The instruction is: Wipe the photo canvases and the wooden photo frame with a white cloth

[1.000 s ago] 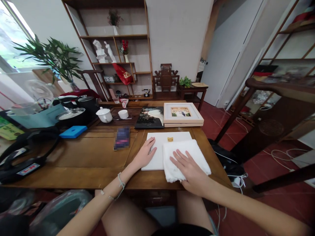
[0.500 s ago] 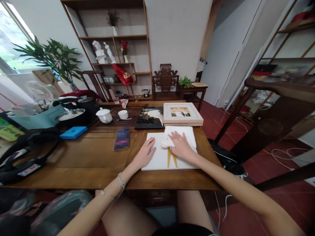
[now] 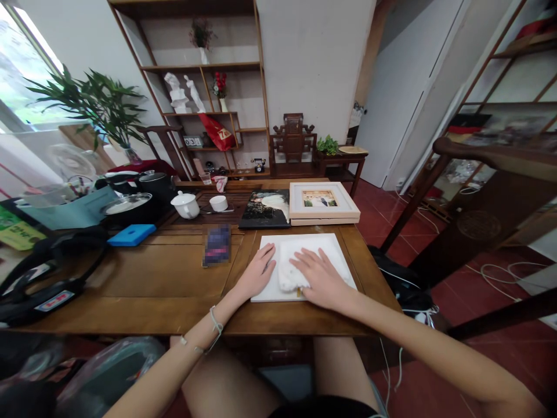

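Observation:
A flat white board (image 3: 335, 255) lies face down on the wooden table (image 3: 165, 278) in front of me. My left hand (image 3: 256, 273) rests flat on its left edge with the fingers stretched out. My right hand (image 3: 319, 278) presses a crumpled white cloth (image 3: 289, 273) onto the near middle of the board, fingers spread over it. A small brown piece shows just under the cloth at the near edge.
Behind the board stand a white framed photo (image 3: 324, 202) and a dark photo print (image 3: 266, 209). A white teapot (image 3: 185, 204), cup (image 3: 218, 202), blue box (image 3: 131, 234), pots and a black headset (image 3: 47, 273) fill the left side. A dark wooden chair (image 3: 487, 197) stands at right.
My right hand has swept the cloth from the board's far side back toward me, bunching it near the front edge and covering the brown stand. My left hand has stayed put.

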Demonstrator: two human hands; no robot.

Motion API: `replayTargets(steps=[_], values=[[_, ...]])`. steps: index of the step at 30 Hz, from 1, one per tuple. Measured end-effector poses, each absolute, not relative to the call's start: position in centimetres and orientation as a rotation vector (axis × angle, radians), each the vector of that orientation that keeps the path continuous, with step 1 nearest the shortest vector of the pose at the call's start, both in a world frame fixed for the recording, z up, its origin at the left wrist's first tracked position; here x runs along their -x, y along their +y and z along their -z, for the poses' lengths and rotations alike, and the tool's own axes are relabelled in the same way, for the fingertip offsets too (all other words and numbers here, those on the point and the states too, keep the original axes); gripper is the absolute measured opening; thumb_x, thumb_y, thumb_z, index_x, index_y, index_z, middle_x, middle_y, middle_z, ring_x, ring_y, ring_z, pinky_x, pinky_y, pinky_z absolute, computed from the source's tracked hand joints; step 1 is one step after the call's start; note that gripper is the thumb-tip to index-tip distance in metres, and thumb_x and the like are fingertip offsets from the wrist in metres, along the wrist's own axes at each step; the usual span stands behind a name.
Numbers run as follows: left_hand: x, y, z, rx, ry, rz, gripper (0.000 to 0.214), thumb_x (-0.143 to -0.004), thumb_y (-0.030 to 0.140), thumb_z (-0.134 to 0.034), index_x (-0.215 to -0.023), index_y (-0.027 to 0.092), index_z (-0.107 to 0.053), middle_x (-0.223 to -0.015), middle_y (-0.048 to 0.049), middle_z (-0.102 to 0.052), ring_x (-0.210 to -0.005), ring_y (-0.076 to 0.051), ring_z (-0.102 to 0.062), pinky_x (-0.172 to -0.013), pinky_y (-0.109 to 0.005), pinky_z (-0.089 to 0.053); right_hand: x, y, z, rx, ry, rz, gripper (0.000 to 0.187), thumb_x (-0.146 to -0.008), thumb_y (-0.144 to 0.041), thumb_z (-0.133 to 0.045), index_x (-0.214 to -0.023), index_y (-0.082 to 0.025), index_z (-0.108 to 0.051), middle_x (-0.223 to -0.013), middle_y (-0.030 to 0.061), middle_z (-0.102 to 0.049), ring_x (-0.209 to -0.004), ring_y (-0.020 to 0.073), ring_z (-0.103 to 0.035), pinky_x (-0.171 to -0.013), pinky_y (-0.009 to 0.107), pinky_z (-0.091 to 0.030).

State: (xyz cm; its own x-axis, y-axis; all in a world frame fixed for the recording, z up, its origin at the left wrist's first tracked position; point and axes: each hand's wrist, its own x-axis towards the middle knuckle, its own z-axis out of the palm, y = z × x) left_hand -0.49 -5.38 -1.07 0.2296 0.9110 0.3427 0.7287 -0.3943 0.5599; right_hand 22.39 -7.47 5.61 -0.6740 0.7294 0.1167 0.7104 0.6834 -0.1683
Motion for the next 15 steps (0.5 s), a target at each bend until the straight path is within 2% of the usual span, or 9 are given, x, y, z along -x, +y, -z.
replayTargets(steps=[3,7,10,15], values=[[0.5,-5.3,1.1,-2.215,1.527,-0.944,0.045,-0.097,0.032,-0.032,-0.134,0.014,-0.051,-0.146,-0.0136,-0.044,-0.138,-0.024,-0.037,-0.116,-0.047,-0.026,-20.8,-5.0,-6.8,1.374,-2.641,-0.101,0.055,-0.081,-0.022,-0.051,-0.135,-0.010,-0.047,-0.144,0.0177,-0.044,-0.137,0.0308,-0.030,-0.112,0.054,-0.016],[0.8,-5.2,1.3,-2.192,1.460,-1.000,0.046,-0.097,0.033,-0.032,-0.133,0.013,-0.052,-0.145,-0.0142,-0.045,-0.136,-0.024,-0.040,-0.116,-0.047,-0.028,-17.9,-6.1,-7.6,1.537,-2.608,0.057,0.058,-0.078,-0.024,-0.058,-0.131,-0.002,-0.051,-0.139,0.0262,-0.046,-0.134,0.0407,-0.033,-0.109,0.057,-0.022],[1.0,-5.0,1.4,-2.171,1.391,-1.077,0.043,-0.096,0.032,-0.034,-0.130,0.017,-0.055,-0.144,-0.0123,-0.047,-0.135,-0.024,-0.041,-0.114,-0.046,-0.031,-16.2,-9.2,-6.9,1.452,-2.676,0.104,0.061,-0.072,-0.025,-0.063,-0.127,0.001,-0.054,-0.135,0.0297,-0.049,-0.131,0.0468,-0.034,-0.106,0.063,-0.021],[1.5,-5.1,1.4,-2.180,1.361,-1.050,0.044,-0.092,0.029,-0.043,-0.133,0.017,-0.053,-0.145,-0.0132,-0.046,-0.136,-0.026,-0.040,-0.114,-0.048,-0.031,-15.9,-14.4,-3.9,1.079,-2.786,0.165,0.063,-0.075,-0.030,-0.058,-0.128,0.004,-0.051,-0.132,0.0328,-0.050,-0.129,0.0471,-0.037,-0.104,0.065,-0.023]])
